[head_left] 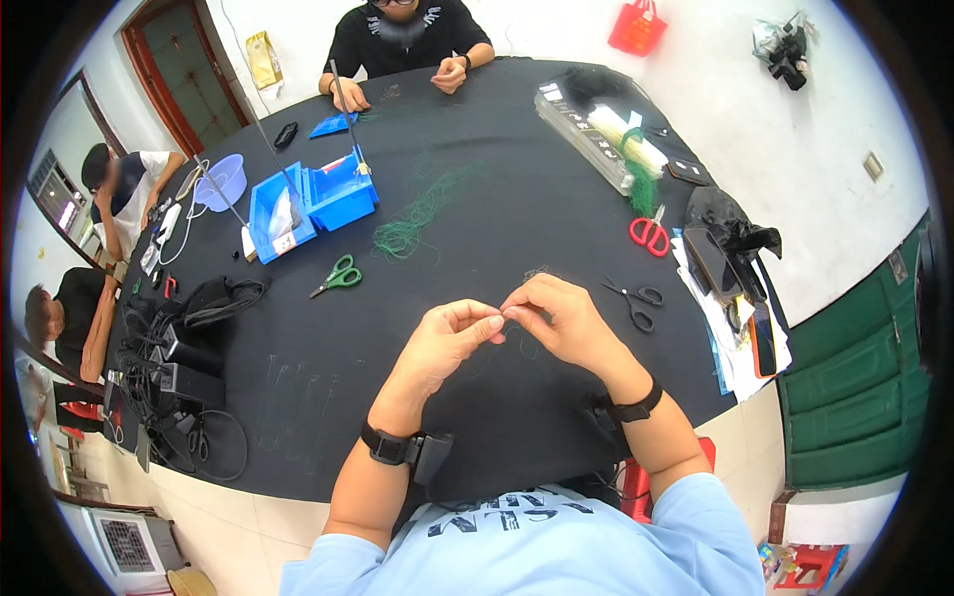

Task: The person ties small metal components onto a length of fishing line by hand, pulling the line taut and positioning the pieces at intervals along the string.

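Black tabletop (338,333) lies beneath both hands (445,343) (564,316), each pinching something too fine to identify.

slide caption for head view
Left hand and right hand pinching close together above a black tabletop, green-handled scissors at left.

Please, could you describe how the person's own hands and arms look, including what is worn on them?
The left hand and right hand wear no gloves. On the left is a black wrist strap with a dark, boxy device; on the right, a similar black wristband. The short sleeves are light blue.
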{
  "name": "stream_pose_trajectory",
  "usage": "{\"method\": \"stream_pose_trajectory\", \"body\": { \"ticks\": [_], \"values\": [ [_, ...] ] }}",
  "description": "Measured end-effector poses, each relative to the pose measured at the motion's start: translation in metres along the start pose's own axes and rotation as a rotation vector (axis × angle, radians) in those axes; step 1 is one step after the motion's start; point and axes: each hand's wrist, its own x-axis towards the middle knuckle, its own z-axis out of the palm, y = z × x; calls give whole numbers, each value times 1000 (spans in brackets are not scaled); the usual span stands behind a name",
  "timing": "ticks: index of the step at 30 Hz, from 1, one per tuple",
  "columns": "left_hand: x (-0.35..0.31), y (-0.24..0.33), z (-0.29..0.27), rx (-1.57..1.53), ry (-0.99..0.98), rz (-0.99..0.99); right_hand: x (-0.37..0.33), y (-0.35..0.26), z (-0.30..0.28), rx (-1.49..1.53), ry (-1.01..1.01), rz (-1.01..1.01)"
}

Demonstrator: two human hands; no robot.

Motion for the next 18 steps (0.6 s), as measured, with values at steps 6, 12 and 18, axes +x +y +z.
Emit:
{"method": "stream_pose_trajectory", "body": {
  "ticks": [6, 12, 18],
  "values": [
    [2, -2, -5, -18, 21, -66, -2, 11, -3, -56, -65, -23],
    [5, -10, -8, 61, 25, -76, -2, 13, -1, -29, -108, -39],
    [13, -21, -19, -253, 113, -86, -3, 46, -30, -276, 213, 321]
  ]
}}
